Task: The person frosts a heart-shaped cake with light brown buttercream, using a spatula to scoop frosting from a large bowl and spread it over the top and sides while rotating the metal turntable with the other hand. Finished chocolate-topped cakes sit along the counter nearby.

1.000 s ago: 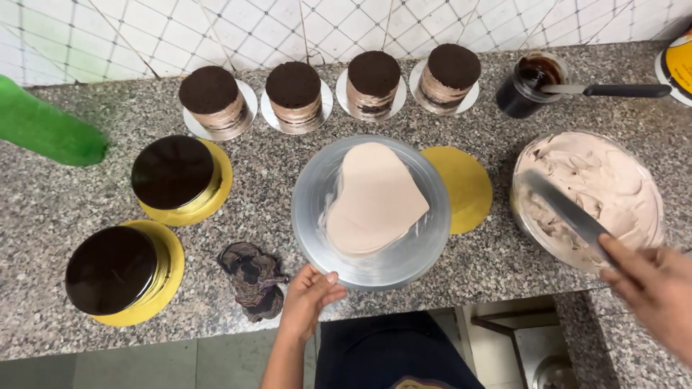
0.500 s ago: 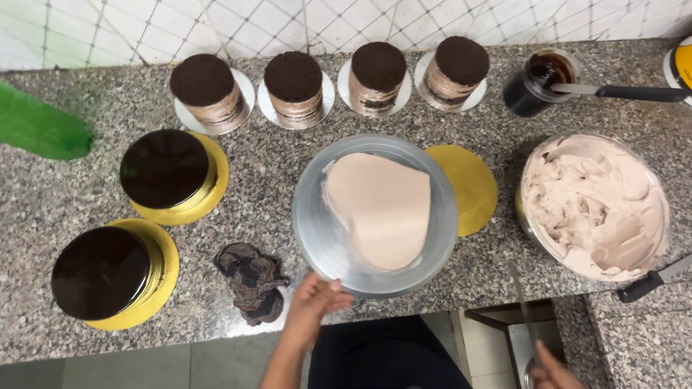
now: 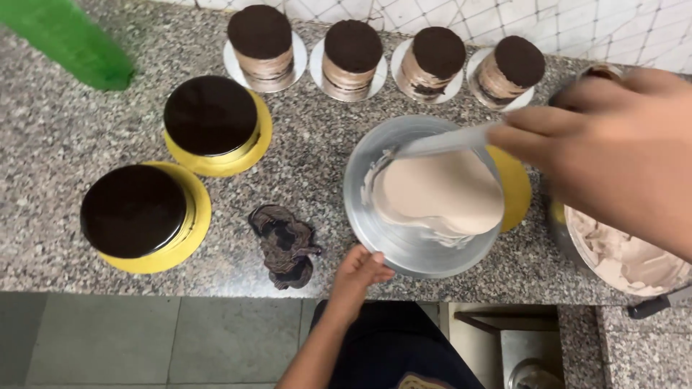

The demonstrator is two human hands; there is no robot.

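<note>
At centre frame, on the granite tabletop (image 3: 65, 180), a heart-shaped cake (image 3: 440, 194) sits on a round metal turntable (image 3: 404, 248), its top already coated smooth with pale chocolate cream; the sides look only partly covered. The right hand (image 3: 613, 148), large at right, grips a palette knife (image 3: 447, 140) whose blade lies against the cake's upper edge. The left hand (image 3: 360, 270) rests open-fingered on the turntable's near rim. At lower right stands a bowl of cream (image 3: 627, 259). Two glazed dark cakes (image 3: 209, 115) on yellow boards sit left, four small layered cakes (image 3: 353, 47) along the top, and a crumpled stained cloth (image 3: 285, 245) just left of the turntable.
</note>
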